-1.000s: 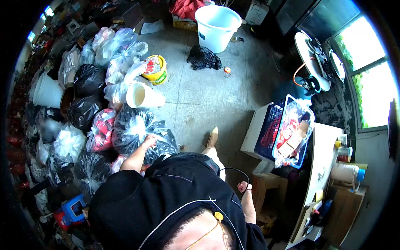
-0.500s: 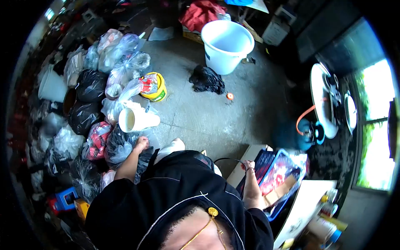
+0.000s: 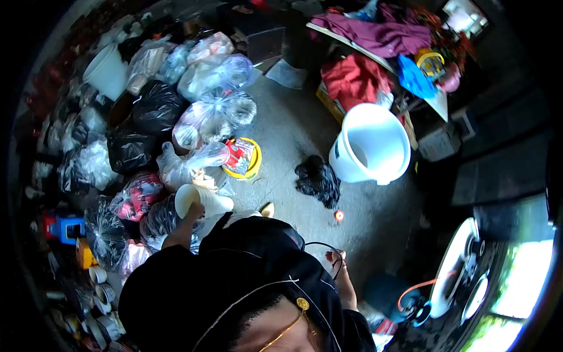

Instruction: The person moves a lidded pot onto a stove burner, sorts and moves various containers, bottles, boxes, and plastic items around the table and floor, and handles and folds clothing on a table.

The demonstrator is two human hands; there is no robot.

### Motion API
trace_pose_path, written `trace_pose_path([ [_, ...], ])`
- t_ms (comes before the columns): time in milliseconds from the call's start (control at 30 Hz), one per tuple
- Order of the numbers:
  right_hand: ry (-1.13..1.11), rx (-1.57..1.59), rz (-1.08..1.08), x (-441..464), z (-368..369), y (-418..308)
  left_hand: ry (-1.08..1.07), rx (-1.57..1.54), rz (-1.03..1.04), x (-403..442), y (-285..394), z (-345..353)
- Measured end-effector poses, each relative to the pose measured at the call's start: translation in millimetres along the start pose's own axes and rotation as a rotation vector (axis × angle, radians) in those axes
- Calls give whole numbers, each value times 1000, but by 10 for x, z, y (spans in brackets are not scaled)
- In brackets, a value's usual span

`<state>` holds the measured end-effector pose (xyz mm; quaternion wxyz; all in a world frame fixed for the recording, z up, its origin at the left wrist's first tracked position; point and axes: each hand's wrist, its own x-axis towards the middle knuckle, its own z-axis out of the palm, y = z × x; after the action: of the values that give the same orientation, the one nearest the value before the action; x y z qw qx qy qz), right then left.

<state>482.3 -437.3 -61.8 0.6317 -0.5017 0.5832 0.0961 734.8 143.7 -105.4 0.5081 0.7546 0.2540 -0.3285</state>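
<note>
My left hand is at the near rim of a stack of nested white tubs, its fingers bent over the rim and partly hidden. The stack lies on its side, mouth toward the left, against filled plastic bags. Off to the right of my body, my right hand is curled, with a thin black cable looping across it. Just beyond the tubs stands a yellow-rimmed bucket with a red printed packet on top.
Black bags and clear bags pile up at left. A large white bucket stands ahead beside a crumpled black bag. A small orange-red object lies on the floor. A teal gas cylinder with an orange hose is at right.
The view has turned toward the right. My left hand has moved from beside the tubs onto their rim. My right hand has come away from beside the blue crate.
</note>
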Motion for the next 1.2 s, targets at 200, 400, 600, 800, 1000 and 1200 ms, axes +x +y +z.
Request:
trace_pose_path([
  [200,-22,-48,-159,551,637,-1244,119,73,219,629,1750,369],
  [400,-105,-259,-196,1279,983,-2376,-61,38,173,1074,2690,854],
  [600,-167,-218,-178,2334,1383,-3821,130,1563,765,2390,2441,536],
  [800,-244,-97,-214,3031,2099,-5443,271,-213,-66,2538,3669,377],
  [1000,-438,-488,-590,3246,3328,-7287,53,-51,77,2930,4373,514],
  [1200,10,-752,-1337,3622,4742,-9038,-160,-590,-209,3436,5099,206],
])
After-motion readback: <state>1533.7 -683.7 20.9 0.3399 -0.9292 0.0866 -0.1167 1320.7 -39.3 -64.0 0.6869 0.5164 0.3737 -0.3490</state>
